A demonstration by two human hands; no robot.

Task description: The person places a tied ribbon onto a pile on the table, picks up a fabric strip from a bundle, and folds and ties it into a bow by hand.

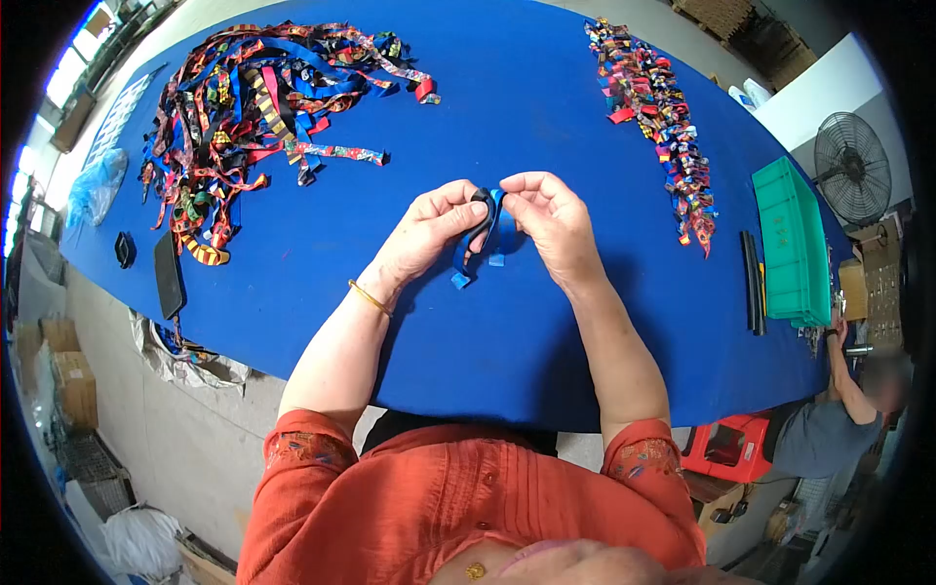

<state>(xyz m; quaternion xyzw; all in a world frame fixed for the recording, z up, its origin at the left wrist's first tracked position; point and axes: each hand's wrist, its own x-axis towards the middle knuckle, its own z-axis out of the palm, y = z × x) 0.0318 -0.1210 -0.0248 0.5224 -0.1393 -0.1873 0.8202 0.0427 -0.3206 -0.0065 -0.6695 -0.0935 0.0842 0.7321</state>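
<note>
Near the middle of the blue table, my left hand [436,229] pinches a blue and black ribbon strap [462,261] between thumb and fingers. The strap's two light blue ends hang down below the fingers. My right hand [554,222] is closed at the upper part of the same strap, thumb against the index finger. A large tangled pile of patterned ribbons [219,117] lies at the back left. A long row of folded ribbon pieces [663,122] stretches along the right side.
On the blue table [487,351], a green crate [788,244] and dark rods [752,283] are at the right. A black flat case [169,276] lies at the left. Beyond are a fan [852,168], a red stool [728,448] and another person [829,436].
</note>
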